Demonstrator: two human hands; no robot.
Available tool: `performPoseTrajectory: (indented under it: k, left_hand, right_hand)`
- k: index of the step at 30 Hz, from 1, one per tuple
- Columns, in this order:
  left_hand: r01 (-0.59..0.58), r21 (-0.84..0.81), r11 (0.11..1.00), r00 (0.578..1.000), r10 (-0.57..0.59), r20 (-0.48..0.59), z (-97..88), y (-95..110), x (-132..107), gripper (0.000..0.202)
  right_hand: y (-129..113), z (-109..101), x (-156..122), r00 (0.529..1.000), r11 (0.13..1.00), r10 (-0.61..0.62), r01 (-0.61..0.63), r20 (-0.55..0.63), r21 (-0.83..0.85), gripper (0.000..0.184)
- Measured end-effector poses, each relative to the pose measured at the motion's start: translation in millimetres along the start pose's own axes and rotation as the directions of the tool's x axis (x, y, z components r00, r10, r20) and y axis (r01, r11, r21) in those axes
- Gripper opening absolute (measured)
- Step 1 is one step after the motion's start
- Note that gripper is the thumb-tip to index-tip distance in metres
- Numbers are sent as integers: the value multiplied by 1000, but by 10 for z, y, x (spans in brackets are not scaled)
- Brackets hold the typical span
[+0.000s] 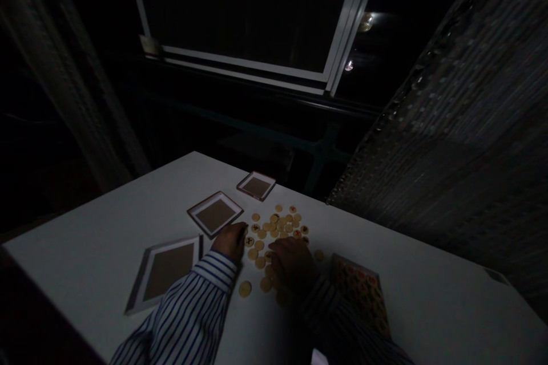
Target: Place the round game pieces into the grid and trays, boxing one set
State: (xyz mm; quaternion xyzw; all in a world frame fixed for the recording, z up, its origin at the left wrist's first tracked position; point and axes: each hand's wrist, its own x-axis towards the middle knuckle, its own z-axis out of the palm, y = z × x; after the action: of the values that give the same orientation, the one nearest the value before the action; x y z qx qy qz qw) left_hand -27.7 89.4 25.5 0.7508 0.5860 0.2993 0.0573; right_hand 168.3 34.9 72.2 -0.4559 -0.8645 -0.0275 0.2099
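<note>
Round pale wooden game pieces, some with red or black characters, lie loosely scattered on a white table. My left hand is at the left edge of this spread, its fingers curled closed. Whatever is inside them is hidden. Over the near right part of the spread is my right hand, fingers bent down. Its fingertip and thumb close about a round game piece, partly covered. One single piece lies apart, nearer to me, between my forearms.
Left of the pieces are a large shallow box, a medium one and, farther back, a small one. A box packed with rows of pieces sits beside my right forearm. Bead-like curtain hangs past the right table edge.
</note>
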Motion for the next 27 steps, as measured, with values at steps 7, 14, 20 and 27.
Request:
performPoseTrajectory:
  k: [7, 14, 20, 27]
  left_hand:
    - [-16, 22, 1000, 1000, 17, -23, 25, -21, 5, 27]
    - [27, -36, 999, 990, -32, -138, 26, 16, -17, 29]
    - [37, -157, 987, 971, -73, -229, -35, 92, -22, 32]
    - [51, -334, 941, 941, -158, -300, -63, 136, -10, 32]
  right_hand:
    - [21, 25, -13, 995, 999, -30, 33, -95, 27, 19]
    - [26, 9, -26, 992, 999, -37, 38, -117, 6, 20]
    - [23, -2, -31, 992, 1000, -27, 27, -122, 3, 19]
    - [35, 5, -27, 989, 999, -34, 35, -141, 3, 19]
